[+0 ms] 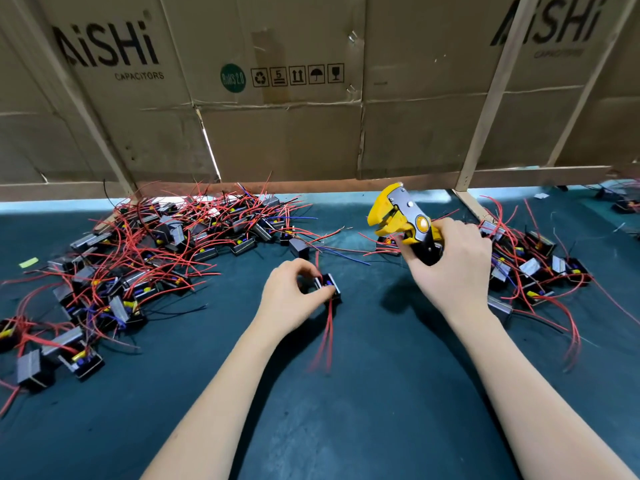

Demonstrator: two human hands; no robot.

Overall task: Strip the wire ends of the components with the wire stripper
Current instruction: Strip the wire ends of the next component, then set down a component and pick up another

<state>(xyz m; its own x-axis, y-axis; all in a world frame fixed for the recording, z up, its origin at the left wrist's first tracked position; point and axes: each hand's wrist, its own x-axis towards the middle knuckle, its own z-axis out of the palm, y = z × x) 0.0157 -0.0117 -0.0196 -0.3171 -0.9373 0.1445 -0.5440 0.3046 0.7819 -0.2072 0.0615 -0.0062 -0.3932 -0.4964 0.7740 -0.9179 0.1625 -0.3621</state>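
L fingers (313, 271) curled, pinching a black component (329, 285) on the green mat (381, 393), red wires (327, 337) trailing toward us. R hand (453, 268) grips the yellow wire stripper (403, 220), raised, jaws apart. We see component piles (145, 258) behind.
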